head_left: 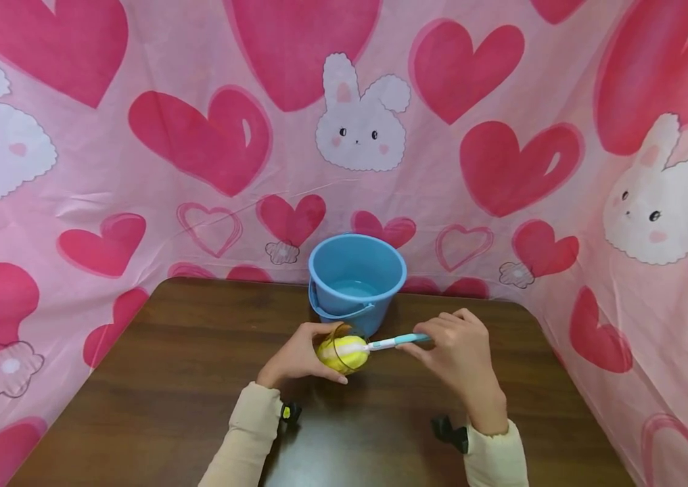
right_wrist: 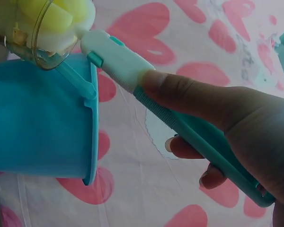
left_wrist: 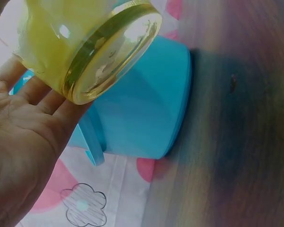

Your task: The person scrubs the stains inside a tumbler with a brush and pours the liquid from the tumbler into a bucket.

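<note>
My left hand (head_left: 296, 357) grips an amber see-through glass (left_wrist: 116, 54) tipped on its side, thumb and fingers round its wall. Its thick round base shows in the left wrist view. The yellow and white sponge head (head_left: 348, 352) of a cup brush sits inside the glass at its mouth. With my right hand (head_left: 456, 352) I hold the brush by its teal and white handle (right_wrist: 156, 104), thumb along the top and fingers beneath. The handle slants from the glass mouth up toward my right hand.
A light blue bucket (head_left: 385, 312) with its carrying handle hanging down stands at the table's back edge, just behind the glass. The brown wooden table (head_left: 155, 399) meets a pink cloth (head_left: 155, 176) printed with hearts and rabbits behind and at both sides.
</note>
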Motion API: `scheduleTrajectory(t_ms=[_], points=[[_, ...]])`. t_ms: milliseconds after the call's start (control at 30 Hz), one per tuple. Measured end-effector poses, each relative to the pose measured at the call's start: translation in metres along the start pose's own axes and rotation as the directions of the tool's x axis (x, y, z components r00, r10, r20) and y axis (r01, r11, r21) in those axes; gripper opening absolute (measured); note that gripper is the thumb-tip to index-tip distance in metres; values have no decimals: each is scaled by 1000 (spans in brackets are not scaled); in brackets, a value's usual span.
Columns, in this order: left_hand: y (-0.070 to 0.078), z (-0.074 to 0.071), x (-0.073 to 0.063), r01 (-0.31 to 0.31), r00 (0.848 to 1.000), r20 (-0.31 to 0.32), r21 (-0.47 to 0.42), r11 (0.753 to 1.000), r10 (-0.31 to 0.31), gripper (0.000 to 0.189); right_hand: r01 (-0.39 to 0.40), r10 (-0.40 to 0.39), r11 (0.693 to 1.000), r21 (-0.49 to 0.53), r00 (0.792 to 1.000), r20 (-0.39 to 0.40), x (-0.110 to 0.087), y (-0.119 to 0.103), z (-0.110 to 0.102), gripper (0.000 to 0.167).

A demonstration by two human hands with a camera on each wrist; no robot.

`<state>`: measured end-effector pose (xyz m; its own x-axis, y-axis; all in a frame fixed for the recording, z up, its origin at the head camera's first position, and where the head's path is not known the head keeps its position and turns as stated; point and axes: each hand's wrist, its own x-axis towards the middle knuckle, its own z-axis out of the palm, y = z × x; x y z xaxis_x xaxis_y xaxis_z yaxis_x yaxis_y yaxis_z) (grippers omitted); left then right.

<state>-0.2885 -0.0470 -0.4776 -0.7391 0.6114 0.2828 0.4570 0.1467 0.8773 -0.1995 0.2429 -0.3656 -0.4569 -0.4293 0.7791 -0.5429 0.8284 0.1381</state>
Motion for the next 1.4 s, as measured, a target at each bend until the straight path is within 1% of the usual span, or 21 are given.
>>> scheduleTrajectory(t_ms=[67, 167, 300, 400, 500, 700, 867, 1000, 1067, 1133, 1200, 1333, 1400], points=[[-1, 1, 0, -1, 1000, 1, 2, 1000, 1, 80, -5, 5, 1000, -4, 1000, 7, 0, 1, 0, 46], [-1, 2, 1, -6, 1000, 21, 4, 1000, 6, 79, -27, 27, 1000, -10, 1000, 9, -2, 7, -3, 46], [1, 4, 1, -1, 998, 55, -3, 1000, 1, 79, -92, 92, 996, -21, 996, -10, -7, 17, -9, 47], [3, 6, 0, 7, 998, 66, -9, 1000, -6, 81, -121, 120, 993, -15, 992, -31, -10, 22, -12, 48], [3, 5, -1, 10, 998, 54, -1, 1000, -10, 83, -110, 109, 994, -6, 994, -31, -9, 21, -11, 48], [0, 1, -4, 3, 1000, 3, 20, 1000, -3, 84, -61, 61, 998, -16, 998, -7, -5, 14, -4, 45], [-2, 0, -3, -9, 1000, 5, -11, 1000, 9, 80, -56, 56, 998, -15, 998, 19, -5, 8, -1, 46], [-2, 2, -2, 19, 1000, 4, -6, 1000, -19, 79, -52, 53, 999, -9, 998, 44, -6, 7, -2, 45], [-1, 4, -2, 32, 999, 4, -6, 999, -31, 80, -53, 53, 999, -6, 998, 43, -7, 8, -4, 45], [0, 5, -2, 32, 999, 6, -16, 999, -32, 82, -63, 63, 998, 6, 997, 39, -7, 10, -7, 45], [1, 6, -1, 29, 1000, 10, -26, 999, -28, 83, -79, 78, 997, 13, 996, 31, -8, 13, -9, 50], [0, 6, 0, 28, 999, 17, -36, 999, -28, 82, -124, 124, 992, 27, 992, 3, -11, 21, -15, 73], [0, 6, 0, 27, 1000, 15, -38, 999, -26, 80, -144, 145, 989, 35, 989, -14, -13, 24, -18, 78]])
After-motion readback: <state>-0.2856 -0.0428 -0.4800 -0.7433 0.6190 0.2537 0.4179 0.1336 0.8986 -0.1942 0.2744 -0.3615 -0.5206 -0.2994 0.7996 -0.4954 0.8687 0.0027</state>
